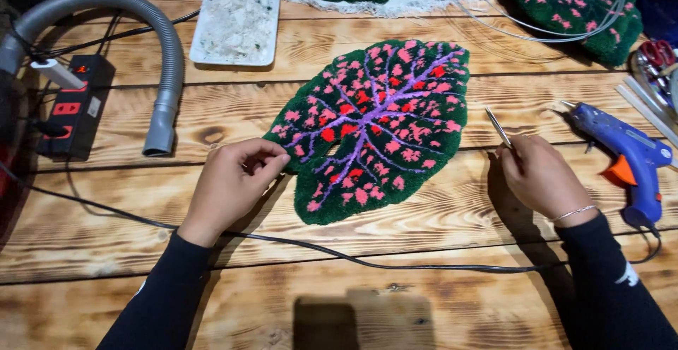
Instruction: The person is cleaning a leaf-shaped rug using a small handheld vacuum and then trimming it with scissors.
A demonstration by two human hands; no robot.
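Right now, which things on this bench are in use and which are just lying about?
In use:
left hand pinching the leaf rug at its edge
right hand holding tweezers

Lying about:
glue gun
vacuum hose
power strip
white tray
more rugs

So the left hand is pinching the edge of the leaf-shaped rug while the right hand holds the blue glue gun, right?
Not quite. The head view shows the right hand holding thin metal scissors; the blue glue gun lies untouched on the table beside it. The left hand does pinch the leaf-shaped rug at its edge.
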